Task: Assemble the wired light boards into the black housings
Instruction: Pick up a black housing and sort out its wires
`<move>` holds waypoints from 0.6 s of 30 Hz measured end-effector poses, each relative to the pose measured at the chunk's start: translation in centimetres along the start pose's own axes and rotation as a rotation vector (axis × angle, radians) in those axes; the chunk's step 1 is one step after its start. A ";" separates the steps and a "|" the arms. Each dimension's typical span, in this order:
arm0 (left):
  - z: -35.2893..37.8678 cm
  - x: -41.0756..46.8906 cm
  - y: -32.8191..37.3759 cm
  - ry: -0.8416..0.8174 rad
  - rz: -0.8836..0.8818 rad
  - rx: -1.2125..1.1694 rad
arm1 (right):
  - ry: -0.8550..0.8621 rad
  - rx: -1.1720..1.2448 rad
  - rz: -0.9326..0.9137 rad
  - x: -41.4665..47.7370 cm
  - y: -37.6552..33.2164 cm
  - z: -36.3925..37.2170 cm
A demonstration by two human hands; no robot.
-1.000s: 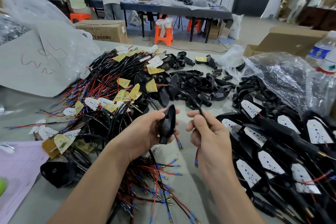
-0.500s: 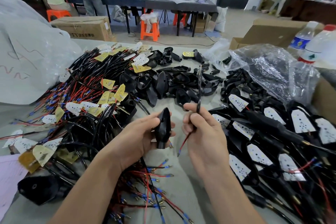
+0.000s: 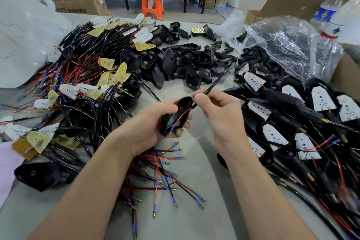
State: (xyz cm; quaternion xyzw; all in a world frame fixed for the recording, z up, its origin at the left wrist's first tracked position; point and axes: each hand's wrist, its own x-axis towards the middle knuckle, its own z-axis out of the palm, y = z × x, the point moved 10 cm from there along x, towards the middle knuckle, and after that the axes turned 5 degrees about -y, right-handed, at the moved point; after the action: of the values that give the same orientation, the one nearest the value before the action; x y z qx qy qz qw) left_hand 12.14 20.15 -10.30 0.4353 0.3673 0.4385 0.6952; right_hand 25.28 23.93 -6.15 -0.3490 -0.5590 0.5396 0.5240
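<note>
Closely hemmed by wire heaps (image 3: 81, 84), left hand (image 3: 150, 124) grips a black housing (image 3: 183, 103) while right hand (image 3: 220, 111) pinches a black cable (image 3: 220, 79).

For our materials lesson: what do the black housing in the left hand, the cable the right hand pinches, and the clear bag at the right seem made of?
The black housing in the left hand: probably moulded plastic, semi-matt, thin shell. The cable pinched by the right hand: smooth black sheath with sheen, likely rubber or PVC. The clear bag: thin plastic film, crinkled, shiny, see-through.
</note>
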 end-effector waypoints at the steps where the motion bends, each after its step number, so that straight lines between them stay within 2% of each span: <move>1: 0.0 -0.1 0.0 -0.003 -0.004 -0.007 | 0.002 -0.045 -0.008 0.0 0.0 -0.1; 5: -0.1 -0.1 0.2 0.009 0.022 0.044 | 0.006 -0.150 -0.006 -0.2 0.3 -0.3; 10: -0.4 0.1 0.2 0.061 0.025 0.066 | 0.100 0.024 -0.019 -0.3 0.1 -0.8; 13: -0.3 -0.2 0.1 0.067 0.016 0.002 | 0.122 0.041 -0.040 -0.2 -0.2 -0.8; 18: -1.1 -0.5 0.6 0.093 0.036 0.041 | 0.201 -0.124 -0.077 -0.7 -0.8 -1.5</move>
State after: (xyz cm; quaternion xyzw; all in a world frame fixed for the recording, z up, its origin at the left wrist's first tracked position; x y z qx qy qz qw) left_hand 10.83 20.13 -10.01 0.4351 0.4002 0.4632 0.6603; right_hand 27.05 23.48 -5.73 -0.4115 -0.5490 0.4457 0.5749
